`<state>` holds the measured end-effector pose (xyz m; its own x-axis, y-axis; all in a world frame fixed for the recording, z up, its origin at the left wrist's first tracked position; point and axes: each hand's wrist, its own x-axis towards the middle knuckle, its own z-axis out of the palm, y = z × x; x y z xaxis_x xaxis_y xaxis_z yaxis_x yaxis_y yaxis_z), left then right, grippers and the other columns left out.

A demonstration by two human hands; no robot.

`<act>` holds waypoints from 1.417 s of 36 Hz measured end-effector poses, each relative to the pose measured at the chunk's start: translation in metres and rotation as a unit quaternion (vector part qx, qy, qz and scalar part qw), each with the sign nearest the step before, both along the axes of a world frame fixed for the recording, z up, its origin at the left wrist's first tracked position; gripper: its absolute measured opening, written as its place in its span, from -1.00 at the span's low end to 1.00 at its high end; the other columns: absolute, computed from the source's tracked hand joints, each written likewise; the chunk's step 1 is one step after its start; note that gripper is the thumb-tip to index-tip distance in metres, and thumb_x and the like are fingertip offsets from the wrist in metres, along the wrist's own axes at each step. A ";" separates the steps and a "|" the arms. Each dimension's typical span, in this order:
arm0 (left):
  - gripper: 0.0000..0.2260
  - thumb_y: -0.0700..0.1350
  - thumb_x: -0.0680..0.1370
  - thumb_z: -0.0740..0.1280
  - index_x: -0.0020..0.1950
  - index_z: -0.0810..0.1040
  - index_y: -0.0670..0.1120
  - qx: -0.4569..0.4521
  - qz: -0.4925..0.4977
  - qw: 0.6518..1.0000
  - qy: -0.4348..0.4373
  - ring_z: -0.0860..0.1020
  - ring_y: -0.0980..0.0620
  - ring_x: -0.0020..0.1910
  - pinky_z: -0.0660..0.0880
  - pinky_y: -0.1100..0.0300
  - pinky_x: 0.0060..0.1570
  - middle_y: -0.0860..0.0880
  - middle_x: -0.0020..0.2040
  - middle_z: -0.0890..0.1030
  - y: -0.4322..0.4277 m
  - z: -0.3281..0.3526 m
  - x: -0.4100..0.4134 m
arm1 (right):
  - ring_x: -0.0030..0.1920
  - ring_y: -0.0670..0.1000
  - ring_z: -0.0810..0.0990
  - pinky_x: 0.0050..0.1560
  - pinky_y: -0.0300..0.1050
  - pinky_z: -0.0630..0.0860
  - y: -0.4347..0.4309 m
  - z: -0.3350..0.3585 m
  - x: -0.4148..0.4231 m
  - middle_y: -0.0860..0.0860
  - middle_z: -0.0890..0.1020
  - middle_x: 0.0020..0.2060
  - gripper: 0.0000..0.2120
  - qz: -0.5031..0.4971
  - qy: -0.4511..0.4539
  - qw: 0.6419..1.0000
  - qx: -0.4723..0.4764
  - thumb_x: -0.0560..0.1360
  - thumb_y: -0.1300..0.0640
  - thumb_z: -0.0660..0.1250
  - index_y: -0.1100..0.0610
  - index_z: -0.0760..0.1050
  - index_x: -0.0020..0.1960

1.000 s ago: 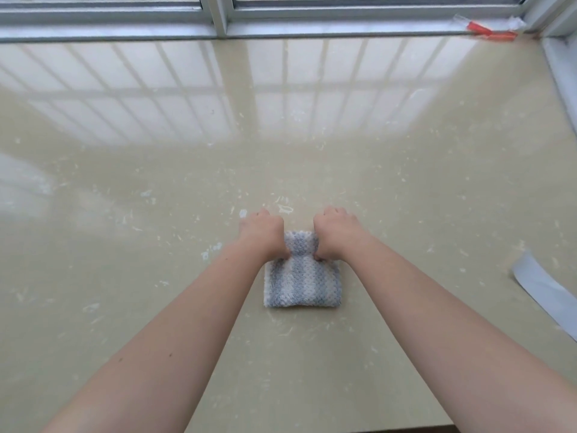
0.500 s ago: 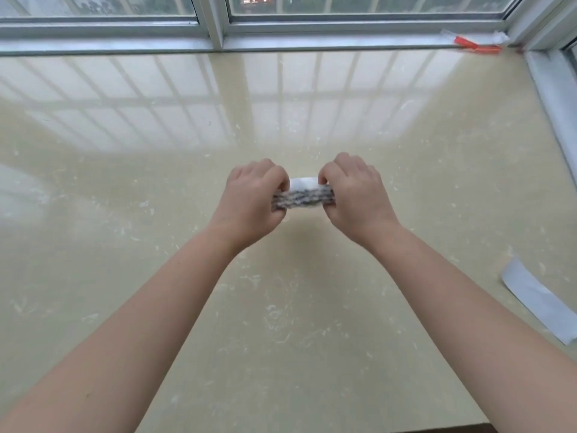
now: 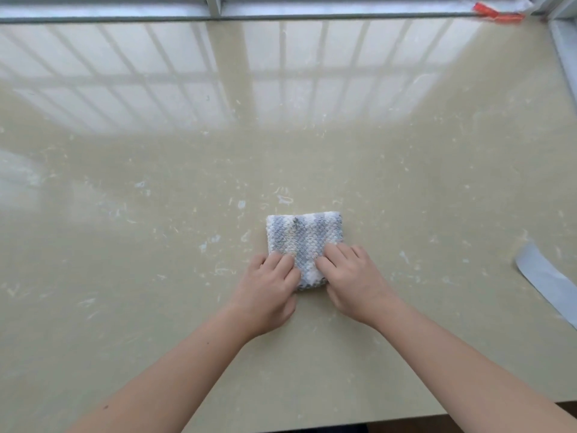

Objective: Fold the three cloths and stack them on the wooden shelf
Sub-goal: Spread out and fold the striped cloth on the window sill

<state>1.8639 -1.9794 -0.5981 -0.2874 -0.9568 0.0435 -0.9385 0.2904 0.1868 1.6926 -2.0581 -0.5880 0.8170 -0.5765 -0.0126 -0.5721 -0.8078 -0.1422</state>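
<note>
A small grey-and-white striped cloth (image 3: 304, 237), folded into a thick square, lies flat on the glossy beige surface (image 3: 156, 245) at the centre of the view. My left hand (image 3: 268, 289) holds its near left corner, fingers on top. Its near right corner is held the same way by my right hand (image 3: 351, 282). The thumbs and the cloth's near corners are hidden under the hands. No other cloth and no wooden shelf are in view.
A pale grey strip (image 3: 543, 276) lies near the right edge. A red object (image 3: 496, 14) sits on the window ledge at the far right. The window frame (image 3: 215, 7) runs along the back. The surface's front edge (image 3: 406, 418) is near my body.
Half a second ago both hands held the folded cloth up in the air. Now the cloth lies on the surface again, folded away from me, with both hands at its near edge.
</note>
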 end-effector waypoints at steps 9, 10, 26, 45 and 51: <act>-0.77 -0.08 0.40 0.13 -0.32 0.55 -0.06 0.015 0.131 0.986 0.098 0.53 0.00 -0.44 0.27 0.16 -0.32 0.05 -0.42 0.57 -0.025 0.022 0.004 | -0.30 0.10 0.51 -0.24 -0.06 0.29 0.006 0.018 -0.004 0.03 0.52 -0.30 -0.75 -0.083 -0.052 0.994 0.046 0.47 0.06 0.13 0.14 0.53 -0.22; -0.77 -0.10 0.40 0.13 -0.28 0.57 -0.07 -0.002 0.153 0.981 0.123 0.56 0.00 -0.41 0.30 0.17 -0.31 0.05 -0.38 0.59 -0.030 0.025 0.006 | -0.29 0.11 0.53 -0.24 -0.06 0.33 0.001 0.022 0.000 0.03 0.53 -0.29 -0.73 -0.114 -0.077 0.989 0.058 0.48 0.08 0.11 0.15 0.54 -0.19; -0.62 -0.17 0.43 0.21 0.19 0.56 -0.25 -0.019 0.203 0.977 0.065 0.56 -0.09 0.19 0.55 -0.03 0.05 -0.16 0.19 0.59 -0.046 -0.033 -0.019 | 0.23 0.12 0.50 0.24 -0.02 0.28 -0.008 -0.028 0.061 0.16 0.56 0.20 -0.60 -0.196 -0.153 0.962 0.109 0.49 0.18 0.09 0.27 0.48 0.26; -0.47 0.19 0.60 -0.19 0.50 0.12 -0.01 0.070 0.257 0.964 -0.005 0.09 -0.22 0.46 0.02 -0.31 0.27 -0.23 0.49 0.20 -0.043 -0.035 -0.006 | 0.38 -0.23 -0.38 0.41 0.05 -0.37 -0.028 -0.026 0.023 -0.16 -0.35 0.44 -0.51 -0.300 0.011 0.920 0.253 0.61 -0.08 -0.26 -0.01 -0.41 0.43; -0.51 -0.05 0.57 0.00 0.48 0.09 -0.18 -0.028 0.325 0.938 0.119 0.10 -0.14 0.47 -0.03 -0.28 0.31 -0.22 0.48 0.22 -0.042 -0.007 -0.012 | 0.49 -0.09 -0.01 0.47 -0.16 -0.12 -0.027 0.005 0.027 0.04 0.06 0.51 -0.48 -0.374 -0.201 0.867 0.261 0.59 0.06 -0.08 0.18 -0.04 0.52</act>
